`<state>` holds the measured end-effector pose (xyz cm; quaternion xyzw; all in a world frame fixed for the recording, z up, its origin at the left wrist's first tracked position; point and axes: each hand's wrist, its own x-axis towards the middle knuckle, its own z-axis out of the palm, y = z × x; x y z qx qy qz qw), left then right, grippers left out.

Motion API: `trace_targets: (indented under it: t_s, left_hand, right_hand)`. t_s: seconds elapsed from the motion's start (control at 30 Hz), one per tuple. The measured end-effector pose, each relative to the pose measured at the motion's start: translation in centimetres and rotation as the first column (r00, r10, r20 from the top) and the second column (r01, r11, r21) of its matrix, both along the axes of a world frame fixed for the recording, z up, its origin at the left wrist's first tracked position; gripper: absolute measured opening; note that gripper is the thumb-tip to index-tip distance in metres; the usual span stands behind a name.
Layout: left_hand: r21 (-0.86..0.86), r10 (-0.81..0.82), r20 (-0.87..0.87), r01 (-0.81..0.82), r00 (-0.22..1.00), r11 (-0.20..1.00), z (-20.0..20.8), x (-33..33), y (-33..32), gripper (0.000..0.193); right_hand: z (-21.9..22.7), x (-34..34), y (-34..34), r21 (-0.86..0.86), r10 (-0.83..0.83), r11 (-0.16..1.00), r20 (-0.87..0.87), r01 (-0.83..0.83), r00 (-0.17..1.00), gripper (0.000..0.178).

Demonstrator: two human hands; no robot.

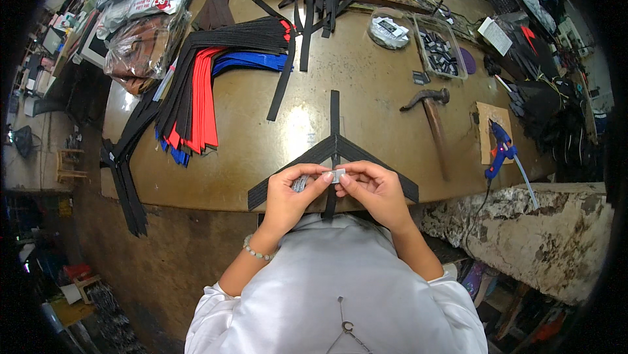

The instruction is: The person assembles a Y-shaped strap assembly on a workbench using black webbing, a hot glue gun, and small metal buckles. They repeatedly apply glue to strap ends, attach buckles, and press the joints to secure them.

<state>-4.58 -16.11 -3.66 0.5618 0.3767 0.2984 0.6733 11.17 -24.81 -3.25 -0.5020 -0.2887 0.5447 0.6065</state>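
We can't make out that tiny pale-grey rectangular piece [337, 175] — bare left hand [292, 192] and right hand [374, 192] partly cover it.

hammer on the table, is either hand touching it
No, the hammer lies apart, while the left hand and right hand pinch a small pale label.

Red lettering and a red emblem stand on the bag [142, 8], upper left of the frame; the tag [337, 176], centre, is too small to read.
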Motion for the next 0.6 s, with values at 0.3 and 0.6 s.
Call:
trace_targets:
  t_s: [0.3, 0.6]
  left_hand:
    - [0.336, 0.058, -0.248, 0.029, 0.967, 0.941, -0.3, 1.3, 1.3, 0.014]
    - [0.555, 0.172, -0.327, 0.041, 0.929, 0.831, -2.9, 3.0, 3.3, 0.014]
  right_hand:
    - [-0.5, 3.7, 3.0, -0.15, 0.205, 0.975, 0.326, -0.164, 0.923, 0.019]
    - [-1.6, 5.3, 7.0, -0.333, 0.295, 0.932, 0.476, -0.141, 0.829, 0.022]
